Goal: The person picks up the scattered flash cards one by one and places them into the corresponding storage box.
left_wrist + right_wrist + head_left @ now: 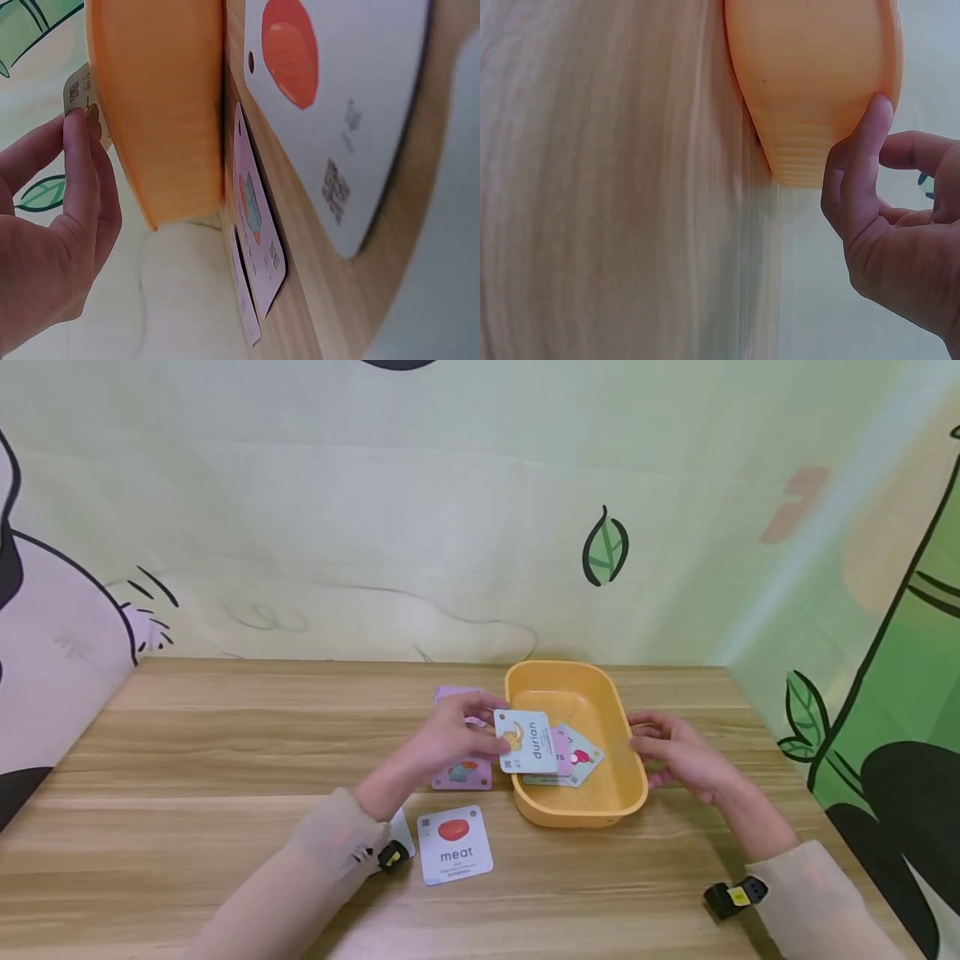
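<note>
My left hand (457,735) pinches a white card reading "durian" (534,742) over the left part of a yellow plastic basket (573,672). In the left wrist view, fingers and thumb meet on this card (76,94) beside the basket's wall (161,112). Inside the basket, below the held card, lie a pink card (562,752) and a white card with a red picture (585,756), both partly covered. At the basket's right side is my right hand (686,756), fingers loosely bent. A fingertip (880,109) touches the outer wall near the rim in the right wrist view.
A card reading "meat" (455,845) lies on the wooden table (247,727) in front of the basket. Another white card (403,835) is partly under my left sleeve. Left of the basket lie pink cards (480,779), partly hidden by my left hand. A printed wall cloth (360,527) stands behind.
</note>
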Demonstrator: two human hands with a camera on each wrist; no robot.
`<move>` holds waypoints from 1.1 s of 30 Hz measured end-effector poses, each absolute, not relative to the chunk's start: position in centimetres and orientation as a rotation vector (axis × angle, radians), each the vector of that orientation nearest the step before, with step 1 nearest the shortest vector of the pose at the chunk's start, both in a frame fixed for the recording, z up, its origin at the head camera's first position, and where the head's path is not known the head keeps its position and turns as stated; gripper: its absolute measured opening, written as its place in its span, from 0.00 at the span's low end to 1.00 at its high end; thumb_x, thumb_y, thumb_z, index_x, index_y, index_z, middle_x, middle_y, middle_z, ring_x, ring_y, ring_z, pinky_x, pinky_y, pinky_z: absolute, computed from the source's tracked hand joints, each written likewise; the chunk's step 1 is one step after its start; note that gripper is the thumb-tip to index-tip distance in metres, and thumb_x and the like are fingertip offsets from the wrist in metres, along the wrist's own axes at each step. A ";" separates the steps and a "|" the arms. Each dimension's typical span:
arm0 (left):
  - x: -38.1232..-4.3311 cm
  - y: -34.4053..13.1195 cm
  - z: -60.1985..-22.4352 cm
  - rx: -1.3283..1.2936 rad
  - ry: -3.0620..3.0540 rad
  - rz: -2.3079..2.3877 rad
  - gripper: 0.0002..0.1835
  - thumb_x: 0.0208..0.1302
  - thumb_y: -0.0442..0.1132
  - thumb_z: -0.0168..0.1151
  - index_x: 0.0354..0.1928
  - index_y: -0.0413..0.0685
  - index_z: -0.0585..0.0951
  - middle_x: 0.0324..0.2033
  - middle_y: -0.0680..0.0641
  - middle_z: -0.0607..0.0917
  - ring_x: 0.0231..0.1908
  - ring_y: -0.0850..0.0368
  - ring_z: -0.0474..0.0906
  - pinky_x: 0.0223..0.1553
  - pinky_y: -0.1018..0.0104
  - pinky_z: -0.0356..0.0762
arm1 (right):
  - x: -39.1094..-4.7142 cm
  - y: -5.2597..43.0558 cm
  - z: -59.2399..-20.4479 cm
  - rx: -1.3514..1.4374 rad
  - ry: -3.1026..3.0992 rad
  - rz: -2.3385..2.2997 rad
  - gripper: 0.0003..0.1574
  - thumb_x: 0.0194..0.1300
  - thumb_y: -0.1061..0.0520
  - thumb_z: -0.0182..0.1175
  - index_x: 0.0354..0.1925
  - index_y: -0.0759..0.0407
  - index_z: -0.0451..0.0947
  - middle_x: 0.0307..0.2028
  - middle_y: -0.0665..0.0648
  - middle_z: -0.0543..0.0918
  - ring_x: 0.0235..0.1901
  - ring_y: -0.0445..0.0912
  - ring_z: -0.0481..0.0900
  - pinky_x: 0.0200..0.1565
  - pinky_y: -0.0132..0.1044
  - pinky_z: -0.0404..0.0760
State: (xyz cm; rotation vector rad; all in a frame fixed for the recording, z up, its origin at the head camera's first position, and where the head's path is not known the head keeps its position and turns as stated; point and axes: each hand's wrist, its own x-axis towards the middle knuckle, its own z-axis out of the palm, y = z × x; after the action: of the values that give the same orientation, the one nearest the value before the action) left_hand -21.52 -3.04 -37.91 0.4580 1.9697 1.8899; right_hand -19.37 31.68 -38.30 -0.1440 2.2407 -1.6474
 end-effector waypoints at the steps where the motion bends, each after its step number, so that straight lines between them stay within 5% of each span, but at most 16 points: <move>1: -21.5 -2.9 -37.9 0.464 1.973 1.884 0.30 0.56 0.20 0.71 0.63 0.31 0.76 0.47 0.37 0.80 0.38 0.51 0.83 0.44 0.57 0.87 | -19.4 31.7 -38.3 -0.146 2.242 -1.646 0.36 0.78 0.60 0.53 0.74 0.74 0.53 0.61 0.76 0.72 0.47 0.51 0.83 0.33 0.43 0.88; 11: -21.8 -1.7 -37.9 0.435 2.022 1.831 0.31 0.57 0.21 0.72 0.64 0.30 0.75 0.45 0.38 0.76 0.35 0.52 0.85 0.46 0.50 0.86 | -19.4 31.7 -38.2 -0.156 2.242 -1.644 0.37 0.78 0.60 0.53 0.74 0.74 0.52 0.61 0.75 0.72 0.47 0.51 0.83 0.33 0.44 0.88; 24: -22.2 -1.1 -38.5 0.522 2.248 1.591 0.27 0.56 0.30 0.77 0.59 0.33 0.80 0.37 0.45 0.74 0.30 0.56 0.76 0.33 0.66 0.82 | -19.3 31.6 -38.3 -0.140 2.241 -1.646 0.36 0.78 0.59 0.53 0.74 0.73 0.53 0.60 0.75 0.73 0.47 0.51 0.83 0.33 0.44 0.88; 33: -21.9 -2.0 -38.1 0.514 2.266 1.594 0.23 0.58 0.33 0.77 0.56 0.41 0.81 0.41 0.44 0.78 0.35 0.53 0.77 0.34 0.60 0.84 | -19.3 31.6 -38.3 -0.145 2.239 -1.652 0.36 0.78 0.60 0.53 0.74 0.74 0.53 0.60 0.75 0.72 0.47 0.51 0.83 0.32 0.43 0.88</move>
State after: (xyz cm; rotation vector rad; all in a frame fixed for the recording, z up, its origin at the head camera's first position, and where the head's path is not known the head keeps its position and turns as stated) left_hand -21.94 -2.03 -38.13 0.5139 2.2664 1.5937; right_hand -19.30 31.61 -38.35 -0.1447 2.2389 -1.6522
